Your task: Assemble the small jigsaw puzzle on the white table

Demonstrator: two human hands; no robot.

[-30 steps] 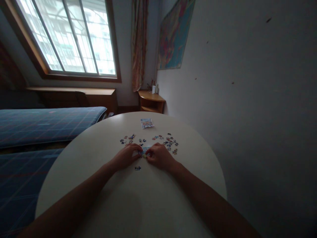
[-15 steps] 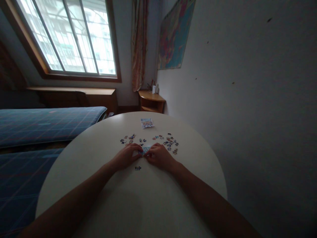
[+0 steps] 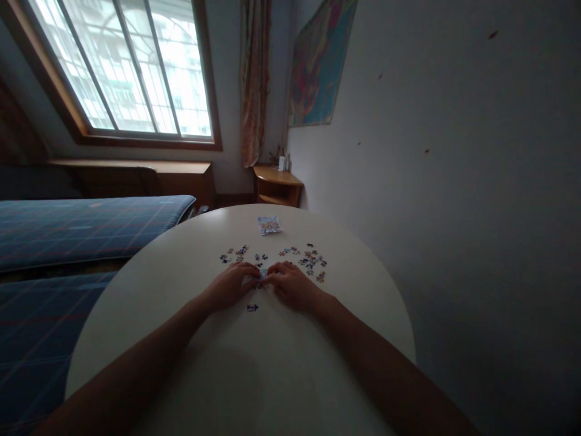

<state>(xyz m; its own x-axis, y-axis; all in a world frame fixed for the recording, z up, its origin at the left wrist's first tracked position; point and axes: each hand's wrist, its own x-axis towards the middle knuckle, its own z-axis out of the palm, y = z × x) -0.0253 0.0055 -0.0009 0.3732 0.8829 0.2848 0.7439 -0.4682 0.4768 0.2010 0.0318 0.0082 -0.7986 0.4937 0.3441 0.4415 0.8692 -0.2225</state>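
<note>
Between my fingertips lies a small joined section of a jigsaw puzzle [image 3: 264, 274], blue and light in colour, mostly covered by my hands. My left hand [image 3: 232, 286] grips its left side with curled fingers. From the other side my right hand [image 3: 294, 286] closes on it, with its fingertips almost touching those of the left. Just in front of me is a separate small puzzle piece [image 3: 252, 307]. Loose puzzle pieces [image 3: 312, 260] are scattered beyond my right hand, and more puzzle pieces [image 3: 240, 252] lie beyond my left.
The round white table [image 3: 190, 363] carries a small picture sheet or packet [image 3: 269, 225] near its far edge. A bed with a plaid mattress [image 3: 91, 230] stands at the left. The wall [image 3: 454, 242] runs close along the right, and a corner shelf [image 3: 278, 175] stands behind.
My right hand has shifted slightly left, toward my left hand, so less of the puzzle section shows between them. The loose pieces lie where they were.
</note>
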